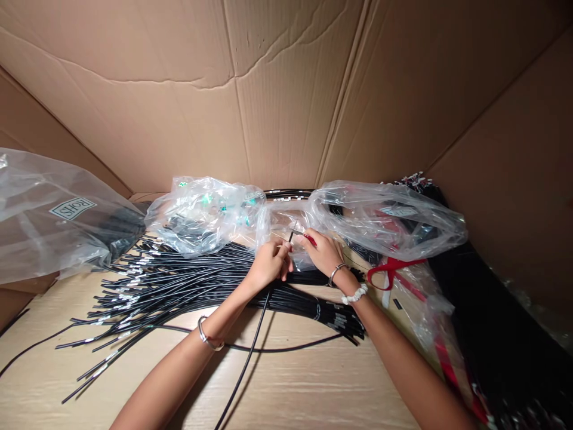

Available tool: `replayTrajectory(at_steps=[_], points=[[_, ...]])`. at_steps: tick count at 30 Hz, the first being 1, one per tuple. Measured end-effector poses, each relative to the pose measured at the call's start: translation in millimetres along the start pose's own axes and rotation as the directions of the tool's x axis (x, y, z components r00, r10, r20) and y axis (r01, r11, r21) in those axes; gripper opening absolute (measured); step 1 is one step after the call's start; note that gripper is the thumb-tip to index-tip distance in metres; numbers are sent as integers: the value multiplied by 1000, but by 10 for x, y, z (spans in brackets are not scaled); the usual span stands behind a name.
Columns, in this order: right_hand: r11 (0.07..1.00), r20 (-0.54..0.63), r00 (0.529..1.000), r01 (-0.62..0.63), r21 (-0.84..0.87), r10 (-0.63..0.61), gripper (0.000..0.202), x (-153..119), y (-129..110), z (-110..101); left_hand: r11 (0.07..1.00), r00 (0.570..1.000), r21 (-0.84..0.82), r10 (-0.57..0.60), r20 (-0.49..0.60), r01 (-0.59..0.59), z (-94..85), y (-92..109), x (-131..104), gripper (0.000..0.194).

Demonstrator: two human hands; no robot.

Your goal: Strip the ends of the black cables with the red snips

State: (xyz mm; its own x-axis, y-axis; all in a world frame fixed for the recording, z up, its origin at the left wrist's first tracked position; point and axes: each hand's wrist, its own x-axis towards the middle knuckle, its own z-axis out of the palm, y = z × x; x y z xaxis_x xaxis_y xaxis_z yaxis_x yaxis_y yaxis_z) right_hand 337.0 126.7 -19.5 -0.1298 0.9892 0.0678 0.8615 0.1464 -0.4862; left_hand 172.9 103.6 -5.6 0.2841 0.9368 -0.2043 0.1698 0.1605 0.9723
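My left hand (271, 263) is closed around a black cable (244, 369). Its upper end pokes out above my fingers, and its long tail runs down past the front of the table. Just to the right, my right hand (323, 254) is closed on a small red-handled hand tool (310, 240). The tool's slim metal tip meets or nearly meets the cable end; the exact contact is too small to tell. Under and beside both hands lies a bundle of black cables (192, 278), many with pale labels near their ends.
Clear plastic bags (206, 209) lie behind the hands, and another bag (385, 209) sits at the right. A labelled bag (58, 221) stands at far left. Red strap (394, 269) and a big black cable bundle (496, 316) are on the right. Cardboard walls (286, 119) enclose the table.
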Motion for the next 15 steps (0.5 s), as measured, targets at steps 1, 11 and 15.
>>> replayTrajectory(at_steps=[1,11,15], points=[[1000,1,1000,1,3,-1,32,1,5,-4,1000,1000,15,0,-7,0,5,0,-4,26],[998,-28,998,53,-26,-54,32,22,92,-80,984,996,174,58,-72,-44,27,10,-49,23],[992,-51,992,110,-62,-113,31,23,128,-76,977,993,200,94,-70,-78,27,-20,-52,24]])
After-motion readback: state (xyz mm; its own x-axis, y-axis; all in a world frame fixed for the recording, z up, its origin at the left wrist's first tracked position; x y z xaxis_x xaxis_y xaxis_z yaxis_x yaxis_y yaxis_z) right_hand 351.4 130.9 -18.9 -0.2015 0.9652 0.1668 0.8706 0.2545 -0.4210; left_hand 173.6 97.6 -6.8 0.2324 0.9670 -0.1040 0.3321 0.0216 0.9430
